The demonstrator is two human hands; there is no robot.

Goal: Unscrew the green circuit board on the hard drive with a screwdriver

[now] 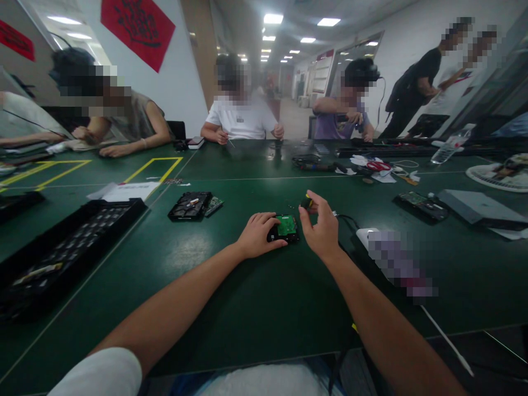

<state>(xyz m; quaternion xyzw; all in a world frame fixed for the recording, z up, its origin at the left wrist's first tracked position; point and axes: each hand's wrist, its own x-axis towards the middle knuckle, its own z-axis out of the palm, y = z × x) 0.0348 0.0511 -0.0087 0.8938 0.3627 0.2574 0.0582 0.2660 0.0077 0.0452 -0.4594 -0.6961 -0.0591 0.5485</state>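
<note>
A hard drive (287, 225) lies on the green table with its green circuit board facing up. Around its left side, my left hand (263, 234) is closed, thumb along the near edge and fingers on the far edge. My right hand (322, 225) pinches a small screwdriver (306, 202) with a black and yellow handle, just right of the drive and raised above the table. The screwdriver's tip cannot be made out. A few tiny screws (291, 207) seem to lie just beyond the drive.
Left of the drive are an opened drive case (190, 205), a loose circuit board (214, 205) and a long black tray (70, 242). To the right lie a phone-like device (396, 261) with a cable, another drive (421, 205) and a grey box (482, 208). Several people sit opposite.
</note>
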